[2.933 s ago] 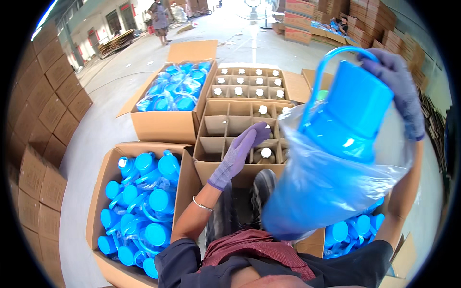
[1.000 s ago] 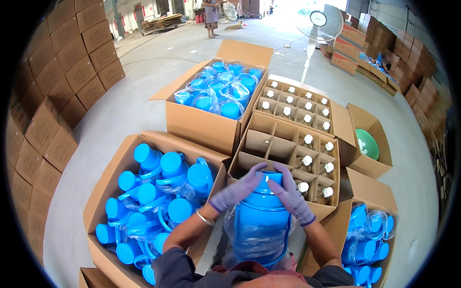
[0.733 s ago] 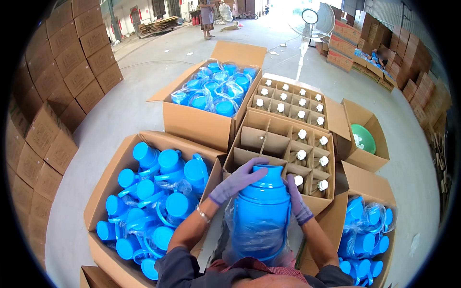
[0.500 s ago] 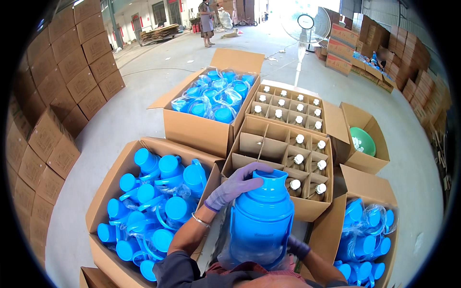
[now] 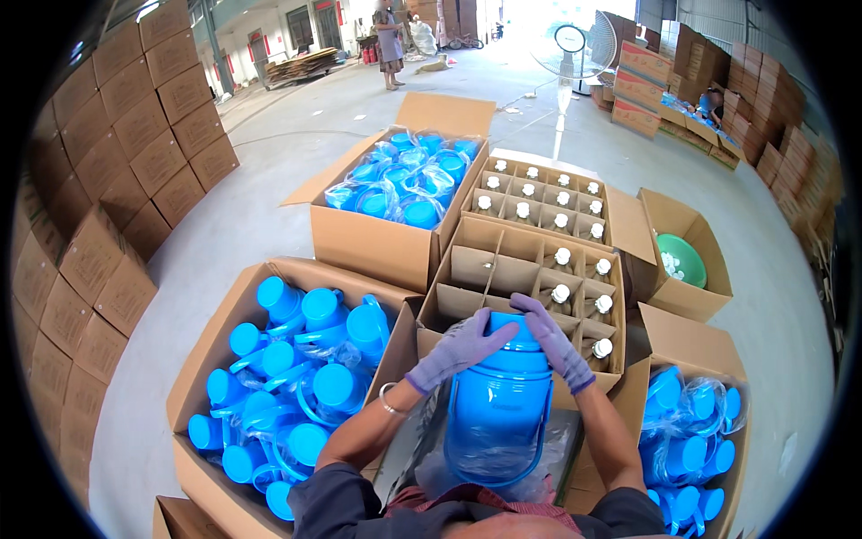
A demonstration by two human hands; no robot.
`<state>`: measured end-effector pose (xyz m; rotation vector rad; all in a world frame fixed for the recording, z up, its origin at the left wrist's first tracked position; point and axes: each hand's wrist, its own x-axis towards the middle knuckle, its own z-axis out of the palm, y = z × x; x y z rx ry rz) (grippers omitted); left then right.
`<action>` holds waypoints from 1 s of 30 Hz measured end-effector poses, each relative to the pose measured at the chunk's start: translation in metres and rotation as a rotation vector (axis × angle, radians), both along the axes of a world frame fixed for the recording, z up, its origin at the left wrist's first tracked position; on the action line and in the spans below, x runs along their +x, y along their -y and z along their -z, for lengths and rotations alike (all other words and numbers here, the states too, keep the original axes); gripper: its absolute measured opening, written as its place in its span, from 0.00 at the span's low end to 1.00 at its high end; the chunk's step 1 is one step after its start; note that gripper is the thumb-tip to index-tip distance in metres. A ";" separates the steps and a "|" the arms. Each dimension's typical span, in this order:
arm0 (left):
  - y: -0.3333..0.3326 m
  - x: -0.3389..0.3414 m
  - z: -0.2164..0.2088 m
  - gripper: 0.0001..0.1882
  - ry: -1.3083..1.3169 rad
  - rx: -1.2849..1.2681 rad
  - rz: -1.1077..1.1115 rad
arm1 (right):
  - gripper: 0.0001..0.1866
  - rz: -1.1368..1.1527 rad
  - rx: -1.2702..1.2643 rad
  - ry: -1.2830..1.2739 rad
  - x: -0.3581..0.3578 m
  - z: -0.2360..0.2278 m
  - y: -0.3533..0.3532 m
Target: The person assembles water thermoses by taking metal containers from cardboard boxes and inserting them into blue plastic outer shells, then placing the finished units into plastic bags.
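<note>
A blue thermos jug [image 5: 499, 413] stands upright in front of me, its thin carrying handle hanging down the near side. Around its narrow top, my left hand [image 5: 462, 349] in a purple-grey glove grips from the left. My right hand [image 5: 554, 344], gloved alike, closes on the same top from the other side. A blue piece [image 5: 514, 329] shows between the hands; whether it is a separate lid or the jug's own neck, I cannot tell. Crumpled clear plastic [image 5: 433, 472] lies around the jug's base.
Open cartons of blue jugs stand left [image 5: 215, 310], right [image 5: 696, 337] and beyond [image 5: 368, 242]. Divided cartons [image 5: 467, 229] just ahead hold white-topped bottles [image 5: 560, 294]. A green basin [image 5: 690, 260] sits in a box. Farther off are a fan [image 5: 567, 49], a person [image 5: 389, 45] and stacked cartons [image 5: 153, 117].
My right hand has risen from low beside the jug to its top. The left hand has shifted slightly, and the jug now shows its handle in front; its open spout is no longer visible.
</note>
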<state>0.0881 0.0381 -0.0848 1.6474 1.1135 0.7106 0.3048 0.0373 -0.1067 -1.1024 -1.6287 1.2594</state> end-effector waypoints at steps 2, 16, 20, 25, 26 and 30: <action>0.002 -0.013 -0.012 0.26 0.027 0.034 -0.054 | 0.29 -0.059 -0.179 0.020 0.025 0.025 -0.019; -0.012 -0.022 0.046 0.21 0.492 0.134 -0.179 | 0.30 0.080 0.073 0.010 -0.029 -0.016 0.003; 0.000 -0.014 0.021 0.19 0.252 0.105 -0.088 | 0.32 0.072 0.080 0.122 0.009 0.021 -0.012; -0.012 -0.020 0.036 0.23 0.446 0.102 -0.209 | 0.32 0.089 0.291 0.211 -0.031 -0.004 -0.011; -0.010 -0.020 0.033 0.22 0.413 0.056 -0.171 | 0.32 0.032 0.400 0.167 -0.041 -0.017 -0.006; -0.002 -0.026 -0.002 0.20 0.376 -0.109 -0.074 | 0.30 0.046 -0.136 0.161 0.034 0.025 -0.029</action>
